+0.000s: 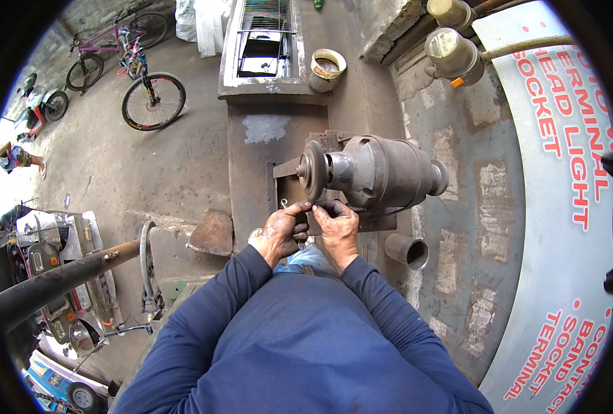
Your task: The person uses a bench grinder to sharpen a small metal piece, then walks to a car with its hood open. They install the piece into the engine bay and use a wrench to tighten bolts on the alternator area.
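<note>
Your dark blue shirt (313,352) is nearest the camera, filling the lower middle of the frame. At the centre, the grey-brown wheel (312,171) stands upright on the left end of a grey motor (382,172). Just below its lower edge, your left hand (279,231) and right hand (339,228) meet, fingers bent and tips close together — whether they are clamped on a small piece, I cannot tell. A second wheel (440,176) sits at the motor's right end, an open metal cylinder (406,252) below it. Farther out, you have a bucket (323,83) at upper centre, bicycles (153,101) upper left — and a red-lettered board (555,255) along the right.
</note>
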Available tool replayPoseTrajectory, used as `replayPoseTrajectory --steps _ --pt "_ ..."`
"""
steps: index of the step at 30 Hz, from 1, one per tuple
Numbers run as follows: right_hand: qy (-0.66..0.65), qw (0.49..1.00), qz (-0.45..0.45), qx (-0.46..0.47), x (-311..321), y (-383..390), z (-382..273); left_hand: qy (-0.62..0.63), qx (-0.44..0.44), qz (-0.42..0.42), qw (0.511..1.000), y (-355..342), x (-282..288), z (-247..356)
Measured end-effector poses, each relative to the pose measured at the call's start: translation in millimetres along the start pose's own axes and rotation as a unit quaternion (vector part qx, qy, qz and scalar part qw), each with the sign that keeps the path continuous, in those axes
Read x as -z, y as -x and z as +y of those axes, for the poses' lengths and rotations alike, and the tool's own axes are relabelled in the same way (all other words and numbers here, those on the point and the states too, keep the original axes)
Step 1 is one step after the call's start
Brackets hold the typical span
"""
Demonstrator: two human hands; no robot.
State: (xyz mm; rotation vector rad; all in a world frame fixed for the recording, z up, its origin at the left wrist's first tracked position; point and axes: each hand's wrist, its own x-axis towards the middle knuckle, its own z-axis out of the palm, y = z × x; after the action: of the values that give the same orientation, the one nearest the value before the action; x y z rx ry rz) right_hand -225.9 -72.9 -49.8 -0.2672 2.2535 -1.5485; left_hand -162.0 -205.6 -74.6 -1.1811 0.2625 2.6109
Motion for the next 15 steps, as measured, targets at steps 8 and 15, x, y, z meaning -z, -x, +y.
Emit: replayPoseTrajectory --steps 8,15 --pt "-0.005 1.000 0.009 -0.001 -2.0 -2.2 -2.8 0.037 0.022 -0.018 0.999 -9.1 5.5 1.0" --pt "-0.020 0.998 -0.051 -0.008 9.8 -7.2 -3.7 -0.083 -0.043 -0.022 0.995 8.1 5.6 2.9"
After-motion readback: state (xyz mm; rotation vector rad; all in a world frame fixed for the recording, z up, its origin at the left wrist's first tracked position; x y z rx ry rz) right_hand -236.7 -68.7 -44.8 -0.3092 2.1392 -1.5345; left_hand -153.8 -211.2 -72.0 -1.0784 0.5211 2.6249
